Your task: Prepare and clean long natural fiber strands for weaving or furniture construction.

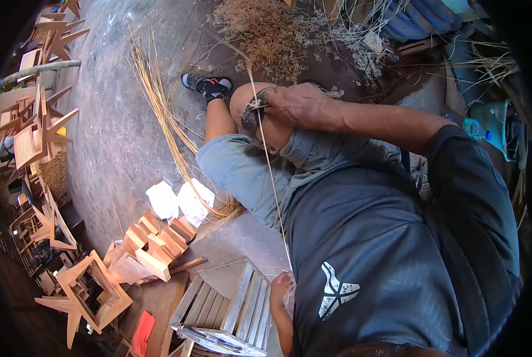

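A long, thin, pale tan strip (268,156) stretches across our lap (242,178). Our right hand (299,106) grips a dark pad (249,121) against it at the bent knee (241,100); our left hand (280,290) holds it nearer us. Left, long golden canes (163,116) lie on grey floor (111,119).

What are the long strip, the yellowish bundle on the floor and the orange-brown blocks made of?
The strip: perhaps cane or similar plant fibre, seemingly unvarnished; it's pale and thin.
The bundle: likely the same, untreated-looking, with straw-coloured strands curving at one end.
The blocks: probably bare wood; they're orange-brown with squared edges.
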`<state>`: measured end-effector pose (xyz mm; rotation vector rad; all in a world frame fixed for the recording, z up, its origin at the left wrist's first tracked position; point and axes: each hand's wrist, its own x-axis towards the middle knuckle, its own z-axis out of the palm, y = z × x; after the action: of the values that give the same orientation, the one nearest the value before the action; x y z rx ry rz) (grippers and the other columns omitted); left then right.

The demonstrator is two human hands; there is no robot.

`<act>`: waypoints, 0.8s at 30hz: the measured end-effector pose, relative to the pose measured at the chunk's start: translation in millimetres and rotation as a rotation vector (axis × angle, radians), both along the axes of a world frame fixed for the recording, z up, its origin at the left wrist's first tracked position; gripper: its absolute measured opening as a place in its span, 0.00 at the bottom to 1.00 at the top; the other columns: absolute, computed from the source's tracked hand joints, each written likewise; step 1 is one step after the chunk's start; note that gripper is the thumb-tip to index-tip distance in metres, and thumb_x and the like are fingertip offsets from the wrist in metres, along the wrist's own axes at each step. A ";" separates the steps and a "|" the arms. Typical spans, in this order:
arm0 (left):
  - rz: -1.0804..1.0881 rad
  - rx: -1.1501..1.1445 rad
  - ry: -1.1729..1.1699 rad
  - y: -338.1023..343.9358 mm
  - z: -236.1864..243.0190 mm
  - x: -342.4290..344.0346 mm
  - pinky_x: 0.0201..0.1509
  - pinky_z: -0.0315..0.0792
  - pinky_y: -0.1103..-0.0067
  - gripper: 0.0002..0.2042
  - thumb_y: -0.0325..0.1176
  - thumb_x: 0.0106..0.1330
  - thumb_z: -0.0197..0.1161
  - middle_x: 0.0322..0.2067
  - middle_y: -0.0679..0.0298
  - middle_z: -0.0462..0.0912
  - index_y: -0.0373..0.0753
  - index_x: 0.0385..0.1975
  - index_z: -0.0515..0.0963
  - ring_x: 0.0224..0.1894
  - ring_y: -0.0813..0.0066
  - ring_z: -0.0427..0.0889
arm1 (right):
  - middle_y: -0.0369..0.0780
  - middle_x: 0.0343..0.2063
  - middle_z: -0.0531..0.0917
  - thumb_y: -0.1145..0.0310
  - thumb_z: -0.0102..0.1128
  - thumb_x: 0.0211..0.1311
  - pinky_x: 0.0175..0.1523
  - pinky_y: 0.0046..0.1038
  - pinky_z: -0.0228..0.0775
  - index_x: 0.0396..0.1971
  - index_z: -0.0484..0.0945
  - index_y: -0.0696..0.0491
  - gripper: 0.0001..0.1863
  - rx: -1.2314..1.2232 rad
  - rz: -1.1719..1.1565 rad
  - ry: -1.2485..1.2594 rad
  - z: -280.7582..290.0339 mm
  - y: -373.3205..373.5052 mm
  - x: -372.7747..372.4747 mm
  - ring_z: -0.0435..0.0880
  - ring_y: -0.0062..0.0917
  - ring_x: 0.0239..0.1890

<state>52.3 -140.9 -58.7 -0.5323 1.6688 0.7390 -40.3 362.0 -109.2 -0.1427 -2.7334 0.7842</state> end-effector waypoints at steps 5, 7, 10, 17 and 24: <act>-0.884 -0.137 0.964 55.9 -6.4 -66.8 0.43 0.67 0.62 0.13 0.38 0.62 0.51 0.36 0.48 0.76 0.33 0.37 0.72 0.38 0.46 0.74 | 0.44 0.20 0.75 0.63 0.50 0.59 0.23 0.31 0.71 0.29 0.67 0.56 0.11 0.084 -0.026 -0.119 7.4 -6.9 16.5 0.79 0.35 0.21; -0.606 0.096 1.059 165.5 10.8 -111.7 0.38 0.66 0.72 0.13 0.36 0.64 0.49 0.28 0.51 0.73 0.29 0.31 0.70 0.31 0.58 0.72 | 0.44 0.20 0.75 0.63 0.50 0.59 0.22 0.31 0.71 0.29 0.67 0.56 0.11 0.116 -0.035 -0.126 12.3 -12.6 21.1 0.79 0.35 0.21; -0.354 0.320 0.952 271.2 -14.4 -146.4 0.32 0.66 0.72 0.14 0.39 0.65 0.51 0.21 0.52 0.72 0.31 0.27 0.70 0.24 0.67 0.68 | 0.45 0.20 0.76 0.64 0.50 0.58 0.22 0.32 0.71 0.29 0.67 0.56 0.11 0.154 -0.018 -0.100 12.5 -18.1 19.6 0.80 0.35 0.21; -0.549 0.424 1.072 340.5 -38.9 -161.6 0.28 0.63 0.66 0.17 0.41 0.64 0.50 0.17 0.48 0.70 0.30 0.24 0.70 0.19 0.57 0.67 | 0.46 0.21 0.77 0.67 0.48 0.57 0.24 0.35 0.71 0.33 0.67 0.56 0.08 0.003 -0.085 -0.159 3.4 -4.6 15.3 0.80 0.38 0.24; -0.204 0.246 0.573 176.3 -27.2 -102.5 0.16 0.55 0.82 0.17 0.37 0.65 0.50 0.11 0.71 0.62 0.38 0.14 0.62 0.15 0.85 0.59 | 0.48 0.24 0.77 0.63 0.49 0.60 0.28 0.36 0.71 0.33 0.66 0.56 0.11 -0.064 -0.126 -0.159 -18.6 10.1 0.6 0.80 0.41 0.27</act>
<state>-50.2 35.4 -85.9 0.0378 2.0778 0.9866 -39.7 372.1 -127.8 -0.4026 -2.8136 0.8588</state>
